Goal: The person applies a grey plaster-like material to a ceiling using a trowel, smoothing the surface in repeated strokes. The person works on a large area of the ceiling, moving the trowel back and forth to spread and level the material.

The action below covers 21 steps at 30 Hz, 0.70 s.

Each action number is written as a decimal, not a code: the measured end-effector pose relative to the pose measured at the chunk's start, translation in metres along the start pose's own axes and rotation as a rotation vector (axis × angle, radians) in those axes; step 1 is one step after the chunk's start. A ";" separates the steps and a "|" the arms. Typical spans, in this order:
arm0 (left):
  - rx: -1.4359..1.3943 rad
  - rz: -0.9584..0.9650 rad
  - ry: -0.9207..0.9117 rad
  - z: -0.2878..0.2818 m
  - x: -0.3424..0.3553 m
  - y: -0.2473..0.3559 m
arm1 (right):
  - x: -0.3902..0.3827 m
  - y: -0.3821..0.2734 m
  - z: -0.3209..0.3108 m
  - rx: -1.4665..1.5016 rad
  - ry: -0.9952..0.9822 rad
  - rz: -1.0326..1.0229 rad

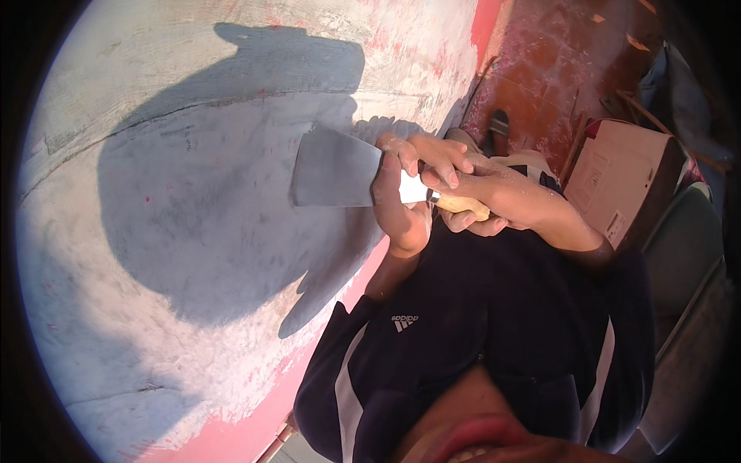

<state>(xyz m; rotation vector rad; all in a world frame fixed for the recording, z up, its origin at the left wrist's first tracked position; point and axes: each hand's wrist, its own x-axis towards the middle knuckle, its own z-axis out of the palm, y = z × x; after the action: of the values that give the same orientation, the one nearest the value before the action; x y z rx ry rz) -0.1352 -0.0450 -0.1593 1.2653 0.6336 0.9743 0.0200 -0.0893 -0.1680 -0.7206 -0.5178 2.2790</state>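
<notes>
Both my hands hold a wide putty knife. Its flat metal blade (336, 170) lies against a whitish plastered wall (193, 92). My left hand (401, 208) grips where the blade meets the handle, with fingers pressing on the blade's base. My right hand (482, 189) is wrapped around the pale wooden handle (465, 205), just behind the left hand. Both forearms come out of dark sleeves.
My shadow falls across the wall, which has pink patches (231, 436) along its lower edge. A red-brown tiled floor (540, 69) lies at the upper right, with a foot in a sandal (499, 123). A cardboard box (625, 174) and grey panels (687, 255) stand at the right.
</notes>
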 end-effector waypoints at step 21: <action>0.116 0.107 -0.062 -0.008 0.019 -0.004 | 0.014 -0.008 -0.021 0.005 -0.142 -0.097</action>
<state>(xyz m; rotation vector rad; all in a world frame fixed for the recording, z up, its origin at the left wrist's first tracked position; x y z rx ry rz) -0.1313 -0.0243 -0.1626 1.4393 0.5858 0.9939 0.0279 -0.0708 -0.1847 -0.5217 -0.5996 2.2499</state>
